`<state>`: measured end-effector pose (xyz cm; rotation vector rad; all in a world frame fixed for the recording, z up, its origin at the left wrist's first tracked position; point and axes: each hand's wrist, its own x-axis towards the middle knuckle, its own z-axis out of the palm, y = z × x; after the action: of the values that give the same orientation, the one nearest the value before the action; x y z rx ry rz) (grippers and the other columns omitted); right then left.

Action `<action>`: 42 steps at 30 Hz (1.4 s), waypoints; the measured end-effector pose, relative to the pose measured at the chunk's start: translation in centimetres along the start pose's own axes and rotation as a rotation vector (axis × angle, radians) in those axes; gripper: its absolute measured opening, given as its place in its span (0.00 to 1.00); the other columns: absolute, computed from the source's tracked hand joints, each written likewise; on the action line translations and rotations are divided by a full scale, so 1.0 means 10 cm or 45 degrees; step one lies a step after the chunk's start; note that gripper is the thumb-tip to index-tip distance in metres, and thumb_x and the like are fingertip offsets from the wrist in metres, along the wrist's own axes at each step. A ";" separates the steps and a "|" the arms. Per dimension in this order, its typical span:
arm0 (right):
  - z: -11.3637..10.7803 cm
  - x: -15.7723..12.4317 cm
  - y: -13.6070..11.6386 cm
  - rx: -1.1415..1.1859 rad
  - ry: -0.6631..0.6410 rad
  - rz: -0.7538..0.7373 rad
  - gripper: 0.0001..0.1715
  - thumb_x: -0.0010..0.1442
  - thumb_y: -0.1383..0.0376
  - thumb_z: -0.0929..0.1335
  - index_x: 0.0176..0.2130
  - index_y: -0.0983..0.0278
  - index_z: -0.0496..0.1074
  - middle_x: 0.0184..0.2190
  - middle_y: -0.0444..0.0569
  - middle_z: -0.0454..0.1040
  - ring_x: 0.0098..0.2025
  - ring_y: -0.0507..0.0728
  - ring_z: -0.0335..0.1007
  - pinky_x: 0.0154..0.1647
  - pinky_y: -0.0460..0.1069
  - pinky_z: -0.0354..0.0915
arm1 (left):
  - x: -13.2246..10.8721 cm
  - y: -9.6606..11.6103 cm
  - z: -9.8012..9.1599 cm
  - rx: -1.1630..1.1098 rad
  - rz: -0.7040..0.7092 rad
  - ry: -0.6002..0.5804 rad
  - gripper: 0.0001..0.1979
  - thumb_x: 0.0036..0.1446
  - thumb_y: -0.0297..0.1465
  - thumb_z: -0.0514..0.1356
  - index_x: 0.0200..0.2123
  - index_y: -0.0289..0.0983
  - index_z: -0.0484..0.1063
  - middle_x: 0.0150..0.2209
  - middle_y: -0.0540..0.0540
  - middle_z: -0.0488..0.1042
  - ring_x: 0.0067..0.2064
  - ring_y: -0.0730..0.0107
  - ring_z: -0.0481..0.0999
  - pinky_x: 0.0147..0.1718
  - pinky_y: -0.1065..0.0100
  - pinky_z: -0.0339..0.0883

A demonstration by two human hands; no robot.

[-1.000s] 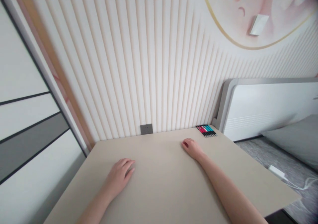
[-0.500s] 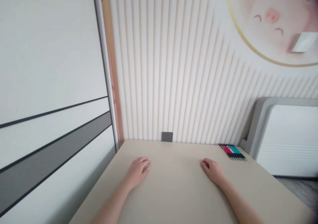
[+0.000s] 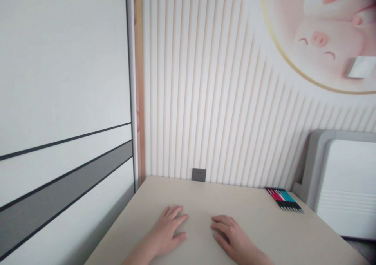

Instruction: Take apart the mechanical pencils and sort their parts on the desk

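My left hand (image 3: 169, 229) rests on the beige table (image 3: 202, 202), palm down, with fingers spread and nothing in it. Facing it from the right, my right hand (image 3: 230, 233) lies low over the tabletop with its fingers loosely extended and a little apart, also holding nothing. A strip of bare tabletop separates the two hands. Beyond my right hand, at the table's far right corner, a row of pens or pencils (image 3: 284, 199) lies side by side. Their barrels are red, white and teal with black ends. Neither hand touches them.
A ribbed white wall (image 3: 202, 80) with a dark power socket (image 3: 199, 174) stands behind the table. On the left is a white cabinet (image 3: 64, 69) with grey stripes. A grey and white headboard (image 3: 349, 178) stands at the right, below a round pig picture (image 3: 320, 53).
Both hands have come nearer to my body, and the right hand has moved left towards the left one. Their fingers have opened out. The camera view has tilted up; the pens stay put.
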<state>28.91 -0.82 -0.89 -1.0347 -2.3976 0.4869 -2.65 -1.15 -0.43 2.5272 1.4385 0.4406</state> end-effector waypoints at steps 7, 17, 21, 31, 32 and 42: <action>-0.03 0.00 0.07 0.104 0.024 0.078 0.19 0.67 0.56 0.60 0.48 0.60 0.74 0.52 0.53 0.73 0.56 0.59 0.65 0.59 0.57 0.59 | 0.05 0.04 0.01 0.044 0.003 0.046 0.23 0.61 0.44 0.55 0.58 0.49 0.65 0.63 0.46 0.61 0.64 0.54 0.58 0.63 0.48 0.49; -0.06 0.03 0.04 0.102 0.044 0.057 0.18 0.66 0.58 0.61 0.47 0.61 0.75 0.52 0.53 0.73 0.55 0.59 0.66 0.58 0.56 0.60 | 0.21 -0.03 0.02 0.089 0.139 -0.074 0.25 0.64 0.44 0.51 0.63 0.49 0.59 0.68 0.44 0.50 0.67 0.51 0.52 0.63 0.45 0.44; -0.06 0.02 0.04 0.058 0.039 0.031 0.17 0.66 0.60 0.61 0.48 0.61 0.74 0.52 0.52 0.73 0.55 0.58 0.66 0.58 0.54 0.60 | 0.35 -0.06 0.06 0.115 0.165 -0.047 0.23 0.63 0.44 0.52 0.61 0.49 0.62 0.65 0.45 0.58 0.65 0.52 0.55 0.63 0.45 0.46; -0.64 -0.24 1.30 -0.738 0.445 0.786 0.22 0.63 0.61 0.61 0.53 0.65 0.70 0.58 0.59 0.65 0.60 0.63 0.57 0.60 0.57 0.52 | 0.38 -0.20 0.16 0.087 0.178 0.048 0.20 0.64 0.42 0.52 0.57 0.49 0.67 0.61 0.48 0.65 0.62 0.54 0.62 0.63 0.47 0.53; -0.76 -0.32 1.50 -0.820 0.500 0.933 0.24 0.62 0.59 0.61 0.55 0.66 0.68 0.60 0.60 0.62 0.61 0.65 0.55 0.61 0.58 0.51 | 0.38 -0.19 0.16 0.078 0.176 0.044 0.20 0.64 0.42 0.52 0.57 0.49 0.67 0.61 0.48 0.65 0.62 0.54 0.62 0.63 0.47 0.53; -1.31 -0.80 2.63 -0.641 0.510 1.668 0.52 0.49 0.34 0.60 0.62 0.60 0.60 0.58 0.69 0.62 0.57 0.78 0.60 0.51 0.70 0.53 | 0.38 -0.13 0.13 0.007 0.105 0.032 0.19 0.61 0.39 0.56 0.55 0.50 0.69 0.60 0.48 0.65 0.62 0.55 0.61 0.62 0.51 0.53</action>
<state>56.16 11.98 -5.44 -2.5743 -1.2200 0.0165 -1.38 2.79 -1.50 2.6015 1.3492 0.4841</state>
